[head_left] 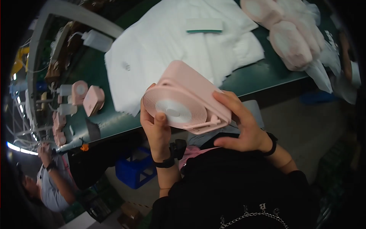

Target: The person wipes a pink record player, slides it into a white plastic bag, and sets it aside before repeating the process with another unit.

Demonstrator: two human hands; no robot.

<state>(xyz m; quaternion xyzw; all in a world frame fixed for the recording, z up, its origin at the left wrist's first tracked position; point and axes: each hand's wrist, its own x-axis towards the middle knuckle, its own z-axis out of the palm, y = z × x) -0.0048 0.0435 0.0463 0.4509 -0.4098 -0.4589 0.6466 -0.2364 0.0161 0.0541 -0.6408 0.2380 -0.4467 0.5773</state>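
Between my hands is a pink appliance (pixel 202 82) with a rounded box body and a round, ringed grille with a pale centre, tilted above the table's near edge. My left hand (pixel 154 126) is closed on the grille side, its thumb on the rings and its other fingers mostly hidden behind. At the right end, my right hand (pixel 246 124) has its fingers curled over the body's edge, while its thumb stands apart below. A small pink latch-like part (pixel 209 124) juts from the lower side, between the grille and my right hand.
White sheeting (pixel 164 42) covers much of the green table (pixel 263 72); a white-and-green block (pixel 204 25) lies on it. Wrapped pink units (pixel 291 44) are at right. Pink units (pixel 93 100) and a white bottle (pixel 97 41) are at left. A co-worker (pixel 57 183) is beyond a blue stool (pixel 133 168).
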